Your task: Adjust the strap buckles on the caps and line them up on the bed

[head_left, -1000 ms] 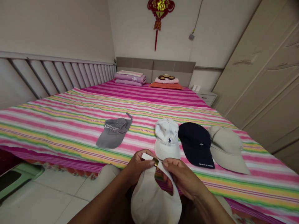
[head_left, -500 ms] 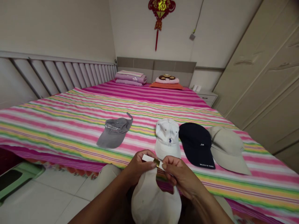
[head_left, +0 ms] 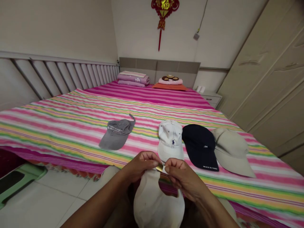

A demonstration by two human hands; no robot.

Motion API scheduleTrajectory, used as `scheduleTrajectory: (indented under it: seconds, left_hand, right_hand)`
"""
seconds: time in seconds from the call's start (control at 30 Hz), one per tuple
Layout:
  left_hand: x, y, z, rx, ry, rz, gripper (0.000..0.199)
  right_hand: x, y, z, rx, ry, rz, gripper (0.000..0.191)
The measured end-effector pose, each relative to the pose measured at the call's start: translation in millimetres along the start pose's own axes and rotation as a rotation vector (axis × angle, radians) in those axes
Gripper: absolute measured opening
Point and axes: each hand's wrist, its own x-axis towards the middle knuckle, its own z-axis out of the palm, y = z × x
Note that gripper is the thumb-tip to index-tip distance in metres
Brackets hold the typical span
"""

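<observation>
Two hands, left hand (head_left: 143, 165) at the gold buckle (head_left: 159, 167) and right hand (head_left: 182, 174) just beside it, pinch the back strap (head_left: 164, 170) of a cream cap (head_left: 159, 204) at the bed's near edge. Beyond, a white cap (head_left: 170, 136), navy cap (head_left: 200, 145) and beige cap (head_left: 232, 150) line the striped sheet (head_left: 71, 129), a grey cap (head_left: 117, 134) apart at left.

Between the gray cap (head_left: 116, 136) and the white cap (head_left: 170, 137), my left hand (head_left: 144, 163) could pass forward over striped cloth (head_left: 144, 136). The white cap, navy cap (head_left: 200, 145) and beige cap (head_left: 234, 152) block my right hand (head_left: 182, 175) ahead.
</observation>
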Motion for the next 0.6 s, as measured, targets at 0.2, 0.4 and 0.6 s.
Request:
scheduleTrajectory:
  seconds: [0.2,0.4,0.6]
  left_hand:
    - [-1,20,-0.4,0.125,-0.101,-0.129,0.029]
    - [1,35,-1.6,0.291,-0.155,-0.267,0.033]
    - [3,31,0.8,0.307,-0.113,-0.315,0.021]
  right_hand:
    - [0,-1,-1,-0.037,0.030,-0.012,0.018]
    - [0,-1,-2,-0.072,0.017,-0.013,0.019]
    - [1,1,-3,-0.078,0.004,-0.003,0.019]
